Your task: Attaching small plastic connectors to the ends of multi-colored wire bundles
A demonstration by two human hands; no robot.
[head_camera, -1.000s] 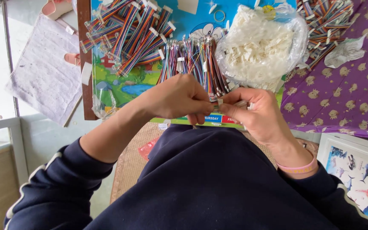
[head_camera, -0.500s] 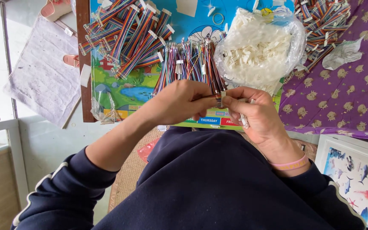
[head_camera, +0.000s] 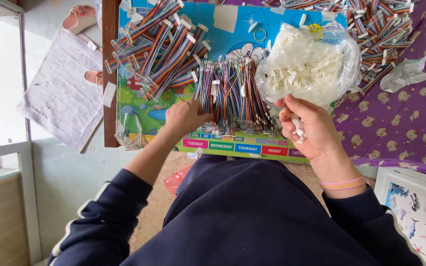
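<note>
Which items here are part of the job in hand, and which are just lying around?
In use: left hand on loose wire bundle; right hand holding white connectors; bag of connectors.
Lying about: sandals, grey mat, crumpled plastic, fish picture.

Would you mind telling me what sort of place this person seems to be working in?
Probably a home used for piecework, not a factory: a children's picture board serves as the worktop, sandals lie on the floor, and a patterned purple cloth sits under bundles of coloured wires.
</note>
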